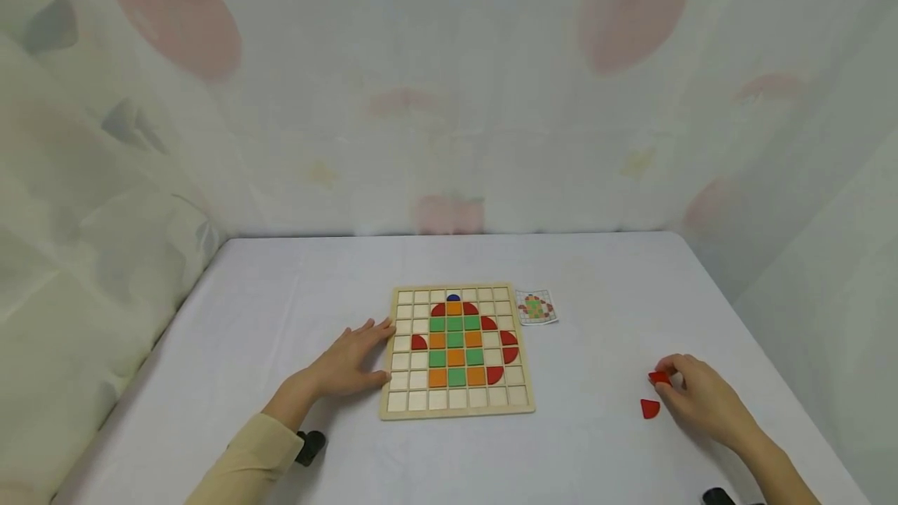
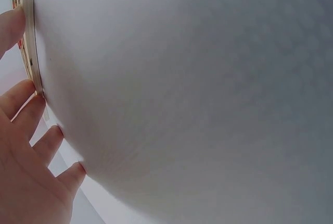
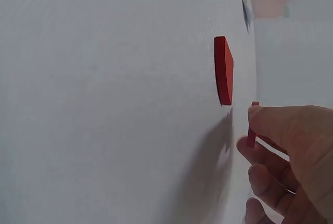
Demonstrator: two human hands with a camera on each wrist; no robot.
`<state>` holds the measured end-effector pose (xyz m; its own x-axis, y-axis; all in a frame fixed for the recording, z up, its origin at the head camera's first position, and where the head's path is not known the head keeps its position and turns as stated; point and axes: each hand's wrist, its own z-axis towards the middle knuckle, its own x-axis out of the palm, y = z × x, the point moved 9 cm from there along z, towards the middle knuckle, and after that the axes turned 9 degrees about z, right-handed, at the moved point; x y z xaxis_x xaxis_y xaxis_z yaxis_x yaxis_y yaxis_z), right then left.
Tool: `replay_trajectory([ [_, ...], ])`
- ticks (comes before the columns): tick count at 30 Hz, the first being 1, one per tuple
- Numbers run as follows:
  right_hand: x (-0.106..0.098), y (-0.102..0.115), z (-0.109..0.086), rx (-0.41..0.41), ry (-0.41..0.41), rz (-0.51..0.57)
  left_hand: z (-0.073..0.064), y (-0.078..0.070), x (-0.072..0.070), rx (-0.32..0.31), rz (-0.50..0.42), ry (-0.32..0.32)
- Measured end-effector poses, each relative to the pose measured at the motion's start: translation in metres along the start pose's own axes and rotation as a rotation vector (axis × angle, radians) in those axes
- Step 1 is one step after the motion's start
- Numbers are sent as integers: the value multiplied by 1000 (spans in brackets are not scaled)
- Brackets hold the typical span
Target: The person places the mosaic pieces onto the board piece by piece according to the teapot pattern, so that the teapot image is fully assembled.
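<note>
A square wooden grid board (image 1: 457, 404) lies mid-table, with green and orange squares, red quarter-circle pieces and a small blue half-round piece set in its cells. My left hand (image 1: 351, 361) rests at the board's left edge, thumb and fingertips touching it, fingers spread and fairly straight. Off to the right, my right hand (image 1: 705, 404) pinches a red piece (image 3: 252, 139) between thumb and finger, just above the table. A second red quarter-circle piece (image 1: 650, 409) lies flat on the cloth beside that hand; the right wrist view shows it edge-on.
A small printed pattern card (image 1: 536, 308) with a coloured grid picture lies against the board's upper right edge. White cloth covers the table (image 1: 309, 279). Patterned curtains (image 1: 449, 139) hang behind and at both sides.
</note>
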<state>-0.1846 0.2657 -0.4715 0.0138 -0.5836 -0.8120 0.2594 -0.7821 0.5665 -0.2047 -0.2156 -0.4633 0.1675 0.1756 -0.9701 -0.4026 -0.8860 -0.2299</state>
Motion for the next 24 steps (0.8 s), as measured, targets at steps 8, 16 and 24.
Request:
replay_trajectory([
  [8, -3, 14, 7, -41, -74, 31, 0, 0, 0, 4, -1, 1],
  [16, 6, 29, 20, -53, -60, 64, 1, -3, 0, 8, -6, 9],
  [24, 25, 62, 46, -135, -56, 87, 1, -3, -1, 10, -10, 4],
])
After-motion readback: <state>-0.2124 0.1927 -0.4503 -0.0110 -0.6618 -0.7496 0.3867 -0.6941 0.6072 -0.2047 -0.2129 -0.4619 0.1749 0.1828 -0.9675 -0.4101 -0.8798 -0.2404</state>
